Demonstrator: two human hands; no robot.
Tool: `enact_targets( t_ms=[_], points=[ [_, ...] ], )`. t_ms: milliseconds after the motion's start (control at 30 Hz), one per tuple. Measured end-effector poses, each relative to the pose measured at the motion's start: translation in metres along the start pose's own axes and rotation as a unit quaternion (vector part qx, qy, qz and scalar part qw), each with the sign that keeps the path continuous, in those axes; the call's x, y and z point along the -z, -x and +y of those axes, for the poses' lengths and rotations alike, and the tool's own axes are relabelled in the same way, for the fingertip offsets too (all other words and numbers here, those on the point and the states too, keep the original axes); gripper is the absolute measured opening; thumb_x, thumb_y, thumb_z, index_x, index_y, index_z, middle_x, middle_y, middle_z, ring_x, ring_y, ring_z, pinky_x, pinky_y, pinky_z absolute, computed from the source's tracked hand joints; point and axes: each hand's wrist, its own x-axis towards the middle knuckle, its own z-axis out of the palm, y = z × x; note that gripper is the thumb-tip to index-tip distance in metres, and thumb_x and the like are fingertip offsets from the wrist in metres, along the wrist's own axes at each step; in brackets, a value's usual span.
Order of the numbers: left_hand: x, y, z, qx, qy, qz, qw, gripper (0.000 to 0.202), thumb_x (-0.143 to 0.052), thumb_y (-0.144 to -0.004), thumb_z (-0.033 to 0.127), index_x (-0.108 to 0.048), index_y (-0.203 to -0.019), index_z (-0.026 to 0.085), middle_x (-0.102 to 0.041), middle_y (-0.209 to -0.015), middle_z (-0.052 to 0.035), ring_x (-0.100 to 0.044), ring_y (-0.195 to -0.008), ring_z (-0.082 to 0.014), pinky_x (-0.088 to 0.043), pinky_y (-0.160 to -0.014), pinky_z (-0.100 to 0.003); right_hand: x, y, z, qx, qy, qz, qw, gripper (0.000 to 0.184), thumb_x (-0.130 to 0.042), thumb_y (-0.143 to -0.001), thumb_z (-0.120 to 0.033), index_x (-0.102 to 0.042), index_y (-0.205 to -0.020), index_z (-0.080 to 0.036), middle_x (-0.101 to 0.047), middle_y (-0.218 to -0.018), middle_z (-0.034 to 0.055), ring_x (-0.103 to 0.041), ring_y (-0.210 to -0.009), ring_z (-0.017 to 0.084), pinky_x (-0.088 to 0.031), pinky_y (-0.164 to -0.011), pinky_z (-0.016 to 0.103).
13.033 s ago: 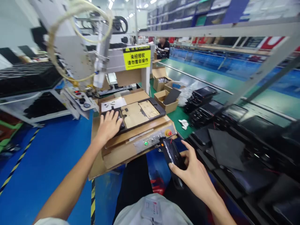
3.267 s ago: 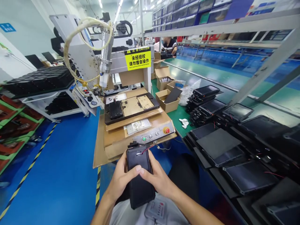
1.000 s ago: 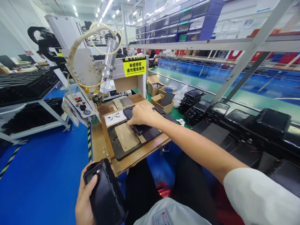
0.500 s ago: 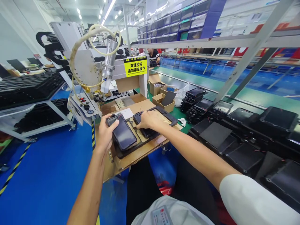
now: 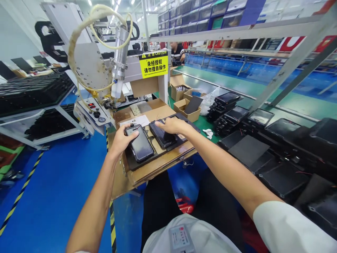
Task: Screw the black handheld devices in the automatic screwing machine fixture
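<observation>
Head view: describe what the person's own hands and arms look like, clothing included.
The left hand and right hand are gloveless, with no watch or bracelet visible. The right sleeve is pale, plain and short, ending near the elbow. Only a sliver of pale left sleeve shows at the bottom edge. No cables or markings show on either.

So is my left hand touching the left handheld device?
Touching: in the head view, the left hand clasps the left handheld device by its far end.

A glossy-faced black device (image 5: 140,144) slants just beside a second black device (image 5: 161,134).
</observation>
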Motion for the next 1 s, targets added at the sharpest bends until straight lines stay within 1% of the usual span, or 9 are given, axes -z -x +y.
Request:
enact_targets(
  t_ms=[67,133,233,300,500,633,733,833,1000],
  points=[
    [0.008,-0.01,-0.004,-0.001,-0.087,-0.031,0.996,0.071,-0.086,-0.073,0.058,-0.065,-0.129,0.019,-0.072,-0.127,-0.0109,-0.07,-0.108,-0.0283,-0.055,-0.096,-0.041,0.005,-0.01,0.004,-0.028,-0.069,-0.031,0.997,0.084,-0.039,-0.1,-0.076,-0.065,-0.133,-0.003,-0.066,-0.133,0.0321,-0.073,-0.107,0.043,-0.058,-0.093,0.052],
    [0.013,-0.019,-0.009,0.007,-0.136,-0.052,0.989,0.07,-0.084,-0.075,0.06,-0.066,-0.129,0.019,-0.073,-0.127,-0.0113,-0.07,-0.11,-0.0301,-0.055,-0.097,-0.042,0.009,-0.021,0.007,-0.052,-0.124,-0.056,0.989,0.072,-0.046,-0.103,-0.064,-0.064,-0.132,-0.001,-0.069,-0.124,0.0321,-0.075,-0.09,0.039,-0.062,-0.081,0.053],
    [0.018,-0.031,-0.016,0.01,-0.186,-0.062,0.981,0.064,-0.084,-0.074,0.059,-0.071,-0.121,0.019,-0.074,-0.123,-0.0126,-0.069,-0.114,-0.0339,-0.053,-0.102,-0.046,0.01,-0.037,0.013,-0.069,-0.159,-0.071,0.982,0.048,-0.061,-0.099,-0.045,-0.068,-0.12,-0.003,-0.074,-0.1,0.0231,-0.074,-0.076,0.033,-0.065,-0.072,0.05],
    [0.018,-0.035,-0.02,0.004,-0.217,-0.062,0.974,0.061,-0.081,-0.076,0.059,-0.072,-0.12,0.019,-0.074,-0.123,-0.0126,-0.067,-0.118,-0.0347,-0.05,-0.106,-0.048,0.009,-0.047,0.018,-0.076,-0.18,-0.075,0.978,0.036,-0.067,-0.095,-0.037,-0.069,-0.113,-0.006,-0.072,-0.087,0.0157,-0.071,-0.071,0.028,-0.065,-0.07,0.046],
    [0.012,-0.04,-0.029,-0.025,-0.285,-0.043,0.957,0.062,-0.065,-0.089,0.059,-0.068,-0.133,0.016,-0.07,-0.131,-0.016,-0.059,-0.127,-0.0352,-0.044,-0.113,-0.05,0.0,-0.069,0.029,-0.079,-0.248,-0.093,0.961,0.029,-0.065,-0.099,-0.041,-0.063,-0.102,-0.012,-0.056,-0.068,0.0014,-0.058,-0.057,0.017,-0.056,-0.057,0.032],
    [0.009,-0.044,-0.026,-0.057,-0.322,-0.039,0.944,0.045,-0.062,-0.092,0.047,-0.072,-0.126,0.019,-0.067,-0.132,-0.0128,-0.053,-0.131,-0.0362,-0.04,-0.116,-0.052,-0.001,-0.079,0.03,-0.072,-0.287,-0.101,0.95,0.029,-0.066,-0.098,-0.041,-0.057,-0.087,-0.016,-0.05,-0.063,-0.0016,-0.048,-0.052,0.014,-0.043,-0.048,0.027],
    [0.008,-0.047,-0.024,-0.066,-0.341,-0.03,0.937,0.039,-0.06,-0.093,0.043,-0.073,-0.123,0.021,-0.067,-0.13,-0.0116,-0.053,-0.127,-0.0377,-0.04,-0.113,-0.057,-0.001,-0.088,0.029,-0.064,-0.319,-0.117,0.938,0.033,-0.066,-0.098,-0.044,-0.056,-0.082,-0.017,-0.052,-0.064,-0.0005,-0.045,-0.051,0.013,-0.036,-0.047,0.026],
    [0.007,-0.049,-0.025,-0.062,-0.351,-0.02,0.934,0.04,-0.058,-0.095,0.042,-0.072,-0.125,0.021,-0.066,-0.129,-0.0127,-0.053,-0.127,-0.0386,-0.041,-0.112,-0.059,-0.003,-0.096,0.029,-0.064,-0.34,-0.123,0.93,0.033,-0.068,-0.097,-0.045,-0.061,-0.083,-0.017,-0.057,-0.066,0.0015,-0.048,-0.053,0.014,-0.036,-0.049,0.027],
    [0.008,-0.047,-0.027,-0.043,-0.37,-0.012,0.928,0.046,-0.055,-0.095,0.042,-0.068,-0.135,0.022,-0.063,-0.14,-0.013,-0.051,-0.131,-0.0412,-0.042,-0.111,-0.063,-0.011,-0.104,0.031,-0.057,-0.387,-0.088,0.916,0.025,-0.072,-0.096,-0.039,-0.064,-0.091,-0.016,-0.063,-0.072,0.0019,-0.053,-0.056,0.013,-0.043,-0.054,0.026]
  ],
)
